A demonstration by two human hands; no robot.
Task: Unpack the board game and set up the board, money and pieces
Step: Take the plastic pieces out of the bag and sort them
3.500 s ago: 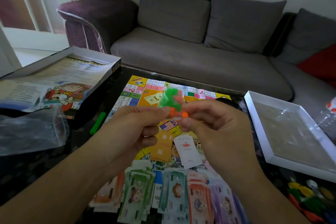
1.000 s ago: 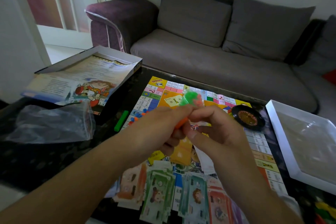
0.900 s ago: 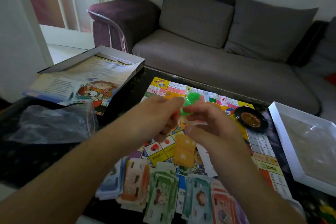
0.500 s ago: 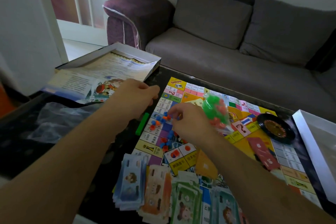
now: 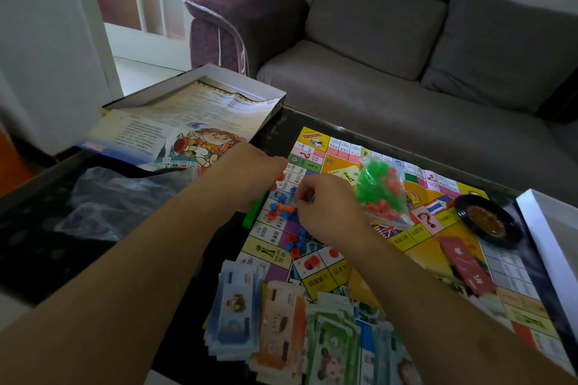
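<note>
Both hands have dropped from chest height to the board (image 5: pixel 406 247). Right hand (image 5: pixel 325 209) carries the bag of green and red pieces (image 5: pixel 380 189) and pinches a blue piece; left hand (image 5: pixel 250 178) pinches an orange one. Step in hand: sorting the loose pieces (image 5: pixel 283 209). Next, probably, emptying the bag onto the board.

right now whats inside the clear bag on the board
The clear bag holds green pieces above and orange-red ones at the bottom. Anything deeper inside is hidden.
</note>
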